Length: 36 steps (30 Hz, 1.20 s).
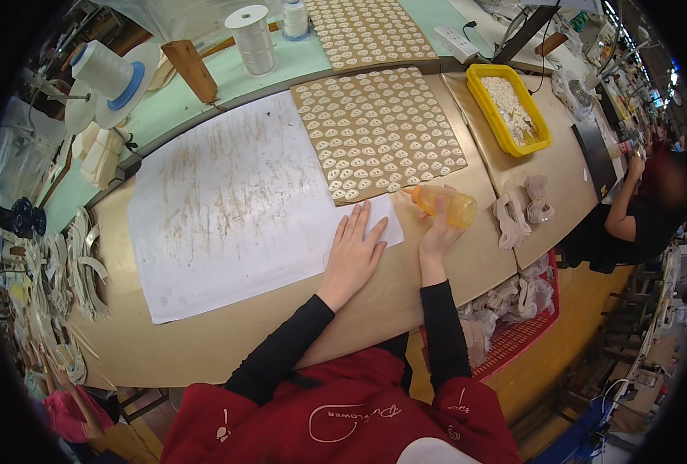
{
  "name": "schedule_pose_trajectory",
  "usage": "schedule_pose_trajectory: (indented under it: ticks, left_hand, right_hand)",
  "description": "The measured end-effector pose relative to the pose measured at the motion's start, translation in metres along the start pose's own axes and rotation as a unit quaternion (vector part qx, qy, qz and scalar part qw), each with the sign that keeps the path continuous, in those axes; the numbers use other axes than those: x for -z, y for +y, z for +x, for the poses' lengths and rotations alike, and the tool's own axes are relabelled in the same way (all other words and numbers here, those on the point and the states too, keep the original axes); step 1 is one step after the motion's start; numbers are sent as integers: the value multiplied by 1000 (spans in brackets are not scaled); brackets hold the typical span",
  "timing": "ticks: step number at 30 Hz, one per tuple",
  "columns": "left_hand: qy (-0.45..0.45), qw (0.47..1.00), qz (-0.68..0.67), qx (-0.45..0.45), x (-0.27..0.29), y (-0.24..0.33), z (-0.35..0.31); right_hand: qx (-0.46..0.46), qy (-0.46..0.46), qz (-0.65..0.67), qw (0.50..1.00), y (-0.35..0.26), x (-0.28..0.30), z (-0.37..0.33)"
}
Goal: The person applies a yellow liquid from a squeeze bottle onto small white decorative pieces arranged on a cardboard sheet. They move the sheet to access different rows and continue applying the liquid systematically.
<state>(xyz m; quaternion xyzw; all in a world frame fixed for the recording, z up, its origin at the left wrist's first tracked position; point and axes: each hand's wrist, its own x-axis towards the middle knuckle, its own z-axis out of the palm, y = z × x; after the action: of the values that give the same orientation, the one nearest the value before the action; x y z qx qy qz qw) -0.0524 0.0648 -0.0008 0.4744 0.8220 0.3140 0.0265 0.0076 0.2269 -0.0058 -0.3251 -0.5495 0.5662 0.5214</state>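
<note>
Squeeze bottle (pixel 456 207) is in the right hand (pixel 438 223), tipped on its side above the worktop (pixel 266 336), right of mid-length and in from the near edge. Right fingers wrapped round the body, thumb on the near side; the rest mostly hidden behind it. Orange nozzle points left at the near edge of the brown board (pixel 336 199); can't tell if it touches. Left hand (pixel 353 251) flat on the white paper (pixel 227 185), fingers slightly spread, holding nothing.

Handling: bottle looks like thin soft plastic with amber liquid. Probably light to moderate, gives under squeeze, may get slick if it leaks. Grip mid-body, keep off the nozzle. Board reads as thin and stiff; take it by the bare edges, since the small white pieces (pixel 351 194) in rows probably shift or smear.

Around: yellow tray (pixel 531 147) of pale bits toward the worktop's far right corner, two looped bundles (pixel 509 220) (pixel 538 199) nearer the right edge, red crate (pixel 517 340) below the near edge. Tightest spot: left fingertips sit just beside the board's near edge, close to the nozzle. Bundles limit swing to the right.
</note>
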Motion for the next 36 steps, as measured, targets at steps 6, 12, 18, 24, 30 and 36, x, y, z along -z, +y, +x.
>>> schedule_pose_trajectory:
  ticks: [6,12,18,24,30,36]
  left_hand:
    - [4,1000,4,-3,0,0,-1]
    - [2,1000,6,-3,0,0,0]
    - [2,1000,9,-3,-1,-1,-1]
    - [-2,1000,2,1,-1,0,-1]
    - [2,1000,12,-2,-3,0,-1]
    - [-3,1000,23,-9,-3,1,-1]
  right_hand:
    - [0,4,9,1000,1,-1,1]
    - [-2,8,15,1000,0,-1,0]
    - [-8,12,21,1000,2,0,1]
    - [-149,67,201,966,-1,9,0]
    - [-408,60,473,779,-47,36,-35]
    - [-477,61,568,668,-84,37,-51]
